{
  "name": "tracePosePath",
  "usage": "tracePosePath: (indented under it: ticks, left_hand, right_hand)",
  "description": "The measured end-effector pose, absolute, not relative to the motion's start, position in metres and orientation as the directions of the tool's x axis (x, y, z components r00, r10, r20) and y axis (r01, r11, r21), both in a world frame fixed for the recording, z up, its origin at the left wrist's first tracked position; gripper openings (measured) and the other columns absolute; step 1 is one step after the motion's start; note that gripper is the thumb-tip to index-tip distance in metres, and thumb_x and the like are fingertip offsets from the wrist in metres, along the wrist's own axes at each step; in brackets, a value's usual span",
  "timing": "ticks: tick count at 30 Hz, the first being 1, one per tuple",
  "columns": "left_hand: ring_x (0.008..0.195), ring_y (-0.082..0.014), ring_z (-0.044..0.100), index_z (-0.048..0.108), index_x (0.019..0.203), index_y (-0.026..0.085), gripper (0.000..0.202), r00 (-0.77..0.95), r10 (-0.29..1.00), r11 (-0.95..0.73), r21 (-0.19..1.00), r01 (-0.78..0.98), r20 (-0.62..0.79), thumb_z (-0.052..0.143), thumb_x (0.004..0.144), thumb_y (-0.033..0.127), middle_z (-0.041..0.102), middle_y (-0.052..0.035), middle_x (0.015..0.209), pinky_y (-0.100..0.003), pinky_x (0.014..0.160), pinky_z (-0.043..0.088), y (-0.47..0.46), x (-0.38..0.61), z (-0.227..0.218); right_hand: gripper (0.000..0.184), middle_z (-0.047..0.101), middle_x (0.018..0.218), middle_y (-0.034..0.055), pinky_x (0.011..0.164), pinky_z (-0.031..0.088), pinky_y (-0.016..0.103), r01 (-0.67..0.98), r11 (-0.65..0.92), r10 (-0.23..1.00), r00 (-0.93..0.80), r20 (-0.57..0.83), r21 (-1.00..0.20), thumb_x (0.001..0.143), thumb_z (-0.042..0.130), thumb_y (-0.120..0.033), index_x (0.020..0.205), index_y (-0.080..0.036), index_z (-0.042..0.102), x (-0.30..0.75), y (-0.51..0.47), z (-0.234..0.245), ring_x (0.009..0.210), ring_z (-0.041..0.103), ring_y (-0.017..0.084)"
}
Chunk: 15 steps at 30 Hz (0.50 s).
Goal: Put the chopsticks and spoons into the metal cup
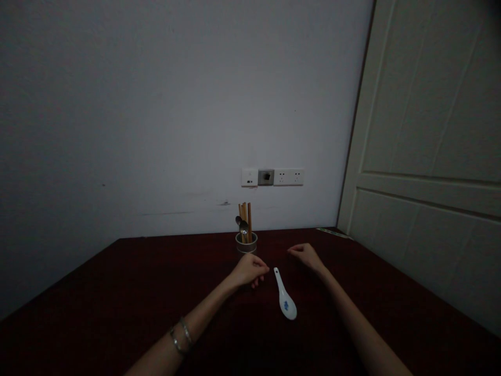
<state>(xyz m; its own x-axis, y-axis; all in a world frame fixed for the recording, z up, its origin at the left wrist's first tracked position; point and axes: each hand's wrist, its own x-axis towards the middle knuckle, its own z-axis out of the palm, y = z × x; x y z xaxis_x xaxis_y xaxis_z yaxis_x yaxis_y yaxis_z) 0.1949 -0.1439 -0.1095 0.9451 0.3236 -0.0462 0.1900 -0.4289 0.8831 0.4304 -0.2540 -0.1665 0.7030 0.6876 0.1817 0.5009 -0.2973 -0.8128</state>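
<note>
A white soup spoon [285, 300] with a blue mark in its bowl lies on the dark red table between my two hands, its handle pointing away from me. Just left of the handle tip is my left hand [249, 270], its fingers curled and thumb pressed to the fingertips, with nothing visible in them. My right hand [307, 256] is farther back, to the right of the spoon. Its fingers are drawn together and point left, and I see nothing held there. Neither hand touches the spoon.
Behind my left hand stands a short round holder [246, 249] with wooden chopsticks [249, 219] and two metal spoons [243, 228]. The table [156, 277] meets a wall with a row of sockets [288, 177]. A thin patterned strip [334, 233] lies at the back right, near a white panelled door [422, 156].
</note>
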Motion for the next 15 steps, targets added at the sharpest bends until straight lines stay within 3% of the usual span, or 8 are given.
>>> tracePosePath:
  ticks: [5, 15]
  left_hand:
    - [0.030, -0.0055, 0.042, 0.061, 0.076, 0.009, 0.030, 0.887, 0.452, -0.317, 0.913, 0.258, -0.093, 0.059, 0.071, 0.039, 0.053, 0.0032, 0.050, -0.020, 0.033, 0.036, -0.145, 0.225, -0.151]
    - [0.027, -0.0042, 0.034, 0.055, 0.067, 0.012, 0.043, 0.877, 0.401, -0.152, 0.925, 0.348, -0.264, 0.060, 0.065, 0.055, 0.052, 0.0032, 0.043, -0.019, 0.031, 0.025, -0.153, 0.246, -0.159]
  right_hand:
    - [0.026, 0.069, 0.071, 0.0076, 0.056, 0.042, 0.021, 0.513, -0.287, 0.698, 0.690, 0.190, -0.809, 0.066, 0.055, -0.027, 0.077, -0.010, 0.071, 0.429, -0.251, -0.168, 0.067, 0.062, 0.017]
    - [0.026, 0.069, 0.067, 0.0066, 0.055, 0.042, 0.021, 0.523, -0.262, 0.722, 0.664, 0.195, -0.811, 0.066, 0.054, -0.028, 0.077, -0.010, 0.070, 0.426, -0.250, -0.168, 0.062, 0.061, 0.016]
